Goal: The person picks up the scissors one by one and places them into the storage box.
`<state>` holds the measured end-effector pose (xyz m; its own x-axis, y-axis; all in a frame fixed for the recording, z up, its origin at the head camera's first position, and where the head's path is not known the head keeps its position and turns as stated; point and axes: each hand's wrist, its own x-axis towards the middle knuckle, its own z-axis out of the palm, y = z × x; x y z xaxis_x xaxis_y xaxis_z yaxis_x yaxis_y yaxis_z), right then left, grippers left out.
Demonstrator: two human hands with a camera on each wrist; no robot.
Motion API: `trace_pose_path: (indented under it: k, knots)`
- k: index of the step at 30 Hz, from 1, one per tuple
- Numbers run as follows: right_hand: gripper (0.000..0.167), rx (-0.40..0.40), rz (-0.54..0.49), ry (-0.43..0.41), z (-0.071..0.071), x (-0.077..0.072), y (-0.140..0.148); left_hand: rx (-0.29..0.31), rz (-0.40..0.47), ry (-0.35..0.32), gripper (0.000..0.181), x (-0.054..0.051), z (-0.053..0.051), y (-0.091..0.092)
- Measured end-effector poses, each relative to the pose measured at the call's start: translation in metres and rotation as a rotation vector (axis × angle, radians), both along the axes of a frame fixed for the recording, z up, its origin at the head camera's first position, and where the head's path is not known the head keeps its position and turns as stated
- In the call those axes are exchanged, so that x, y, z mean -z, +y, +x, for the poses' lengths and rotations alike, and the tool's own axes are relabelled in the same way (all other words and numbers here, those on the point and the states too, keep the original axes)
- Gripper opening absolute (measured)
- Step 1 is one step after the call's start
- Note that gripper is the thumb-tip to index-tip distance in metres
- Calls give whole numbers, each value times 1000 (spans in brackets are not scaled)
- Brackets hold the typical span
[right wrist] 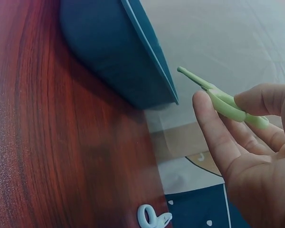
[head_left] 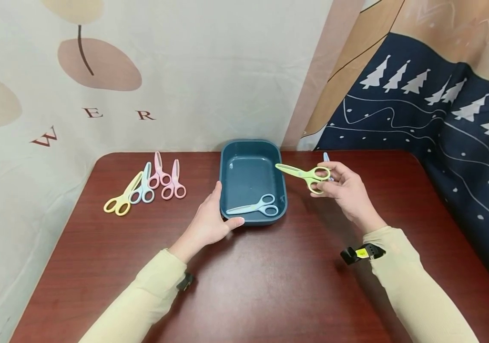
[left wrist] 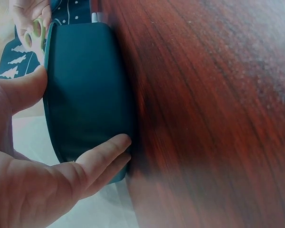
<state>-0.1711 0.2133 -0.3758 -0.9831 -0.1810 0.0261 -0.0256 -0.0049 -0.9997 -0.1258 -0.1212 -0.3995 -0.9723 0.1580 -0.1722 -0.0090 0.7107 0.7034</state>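
Dark red wood table (head_left: pixel 296 286), bearing blue tray (head_left: pixel 250 174). With left hand (head_left: pixel 208 223), touches tray's near left corner, straight-fingered, unclenched. With right hand (head_left: pixel 346 186), pinches green scissors (head_left: pixel 299 174) by handles, raised just beside tray's right rim. Inside tray, near end: blue scissors (head_left: pixel 255 207). Left of tray: four more pairs (head_left: pixel 143 186).

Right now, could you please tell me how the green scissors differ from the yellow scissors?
The green scissors are held up in the right hand; the yellow scissors lie on the table. In the head view, the green pair's blades point left; the yellow pair's point up and right. Both look closed.
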Motion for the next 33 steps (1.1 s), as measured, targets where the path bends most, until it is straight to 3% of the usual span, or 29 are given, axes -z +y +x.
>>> trace_pose_path:
  k: [14, 33]
  knots:
    - [42, -15, 48, -31, 4, 3, -4, 9, 0, 12, 113, -1, -1, 1]
    - [44, -103, -8, -38, 3, 5, -12, 6, -2, 14, 113, 1, 0, 1]
